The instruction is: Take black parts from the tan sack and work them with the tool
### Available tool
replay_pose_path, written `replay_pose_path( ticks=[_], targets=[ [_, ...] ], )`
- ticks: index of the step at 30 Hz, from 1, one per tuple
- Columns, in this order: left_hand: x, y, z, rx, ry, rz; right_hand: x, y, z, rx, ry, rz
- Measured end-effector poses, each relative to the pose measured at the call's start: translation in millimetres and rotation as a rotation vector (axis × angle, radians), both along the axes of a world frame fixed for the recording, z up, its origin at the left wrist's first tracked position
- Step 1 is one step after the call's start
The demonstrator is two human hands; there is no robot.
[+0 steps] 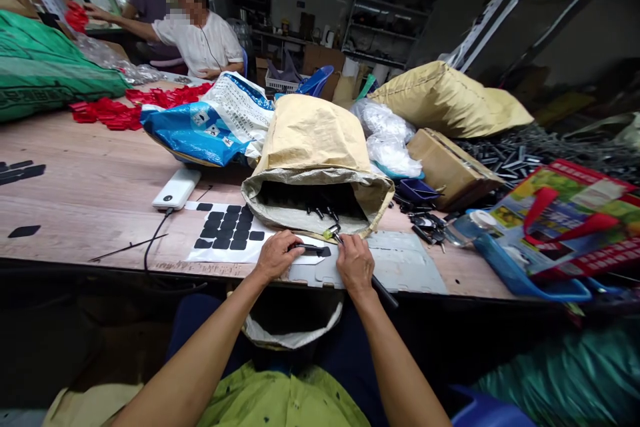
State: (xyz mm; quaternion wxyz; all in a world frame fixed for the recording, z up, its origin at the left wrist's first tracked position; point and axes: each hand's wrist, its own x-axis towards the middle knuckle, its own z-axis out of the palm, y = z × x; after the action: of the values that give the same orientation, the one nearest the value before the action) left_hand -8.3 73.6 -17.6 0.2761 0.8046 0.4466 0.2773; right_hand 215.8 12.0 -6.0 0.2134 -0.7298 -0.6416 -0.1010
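closest to me, under the table edge and between my two forearms, i see the pale rim of a lower sack. just above it, my left hand is closed on a slim black piece at the table's near edge. the piece's long axis runs nearly level, left to right, and its free end points at my right hand. that hand is clamped round the shaft of a tool. the tool lies on a slant: its black handle sticks out below the right hand, down and to the right, while its yellow-green end points up and left, above the black piece and between both hands. a grey plate stretches to the right of the right hand.

left of the left hand i have a white sheet carrying dark patches in rough rows, with a white power bank farther out. straight beyond both hands, a beige sack lies with its mouth towards me, dark pieces inside. well right of the right hand are a blue tray and a colourful bag.

past the left hand come a blue and white bag, then red pieces; farther off, a person in a white top reaches out an arm.
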Motion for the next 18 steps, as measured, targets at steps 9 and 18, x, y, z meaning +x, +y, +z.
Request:
replay_pose_path(
  ticks=[9,18],
  targets=[
    [0.2,0.7,-0.4,0.014,0.02,0.003,-7.2,-5.1,-1.6,0.007,-0.036,-0.033],
    [1.4,-0.2,2.0,0.058,0.055,0.012,-6.1,-5.2,-4.6,0.009,-0.042,-0.041]
  ],
)
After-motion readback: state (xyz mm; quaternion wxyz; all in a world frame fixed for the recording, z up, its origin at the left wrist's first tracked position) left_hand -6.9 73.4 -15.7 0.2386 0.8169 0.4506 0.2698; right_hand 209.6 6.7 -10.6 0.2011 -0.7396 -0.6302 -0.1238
